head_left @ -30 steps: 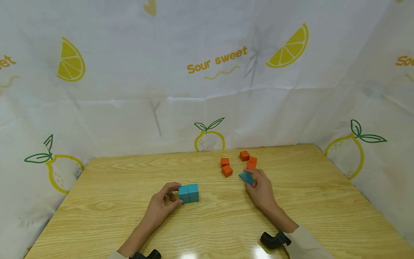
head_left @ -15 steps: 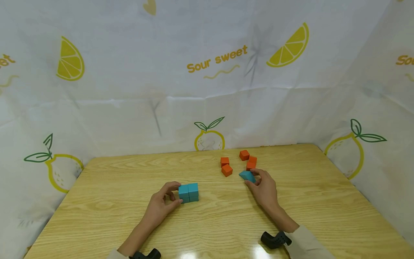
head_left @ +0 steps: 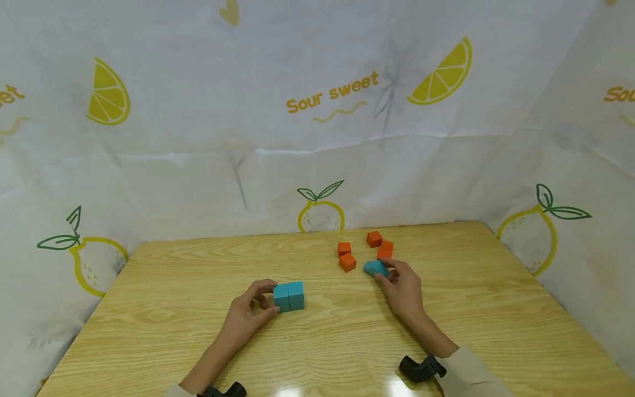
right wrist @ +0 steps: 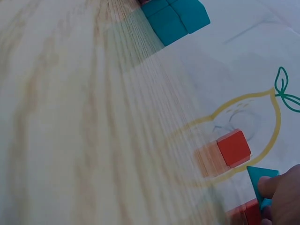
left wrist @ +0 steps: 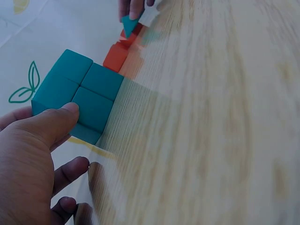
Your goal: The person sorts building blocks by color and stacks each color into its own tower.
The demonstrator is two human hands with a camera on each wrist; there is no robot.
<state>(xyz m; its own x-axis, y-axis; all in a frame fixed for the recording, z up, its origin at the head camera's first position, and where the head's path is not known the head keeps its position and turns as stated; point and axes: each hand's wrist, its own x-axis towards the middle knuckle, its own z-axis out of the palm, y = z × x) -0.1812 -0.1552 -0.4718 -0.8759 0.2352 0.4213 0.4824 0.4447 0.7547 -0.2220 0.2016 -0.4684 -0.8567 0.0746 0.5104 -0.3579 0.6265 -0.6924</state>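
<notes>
My left hand grips a two-by-two stack of blue cubes on the table, thumb on the near face and index finger at the back. In the left wrist view that thumb presses against the cube stack. Farther right, my right hand pinches a blue triangular block between thumb and fingers. The right wrist view shows the triangular block partly covered by the thumb. Whether it touches the table is hard to tell.
Orange cubes lie just beyond the right hand: a pair to its left, another cube behind, and more orange blocks close to the fingers. A lemon-print cloth hangs behind the wooden table.
The triangular block has turned in my right hand's fingers and shifted slightly left and back, showing a different face. My left hand and the cube stack have stayed put.
</notes>
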